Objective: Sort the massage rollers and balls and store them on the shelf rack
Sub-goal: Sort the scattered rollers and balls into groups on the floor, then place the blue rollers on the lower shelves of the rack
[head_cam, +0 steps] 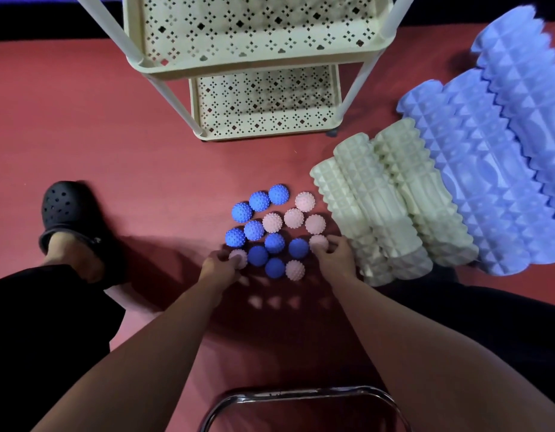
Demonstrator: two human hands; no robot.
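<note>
sorting is just beginning: the left hand (218, 265) and right hand (333, 254) each curl fingers round a pink ball at the near edge of the ball cluster (274, 232), next lifting them to the far shelf rack (254, 57).

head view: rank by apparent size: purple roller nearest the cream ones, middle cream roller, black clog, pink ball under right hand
1. purple roller
2. middle cream roller
3. black clog
4. pink ball, partly covered by the right hand

Wide-angle lens, so apparent size only.
</note>
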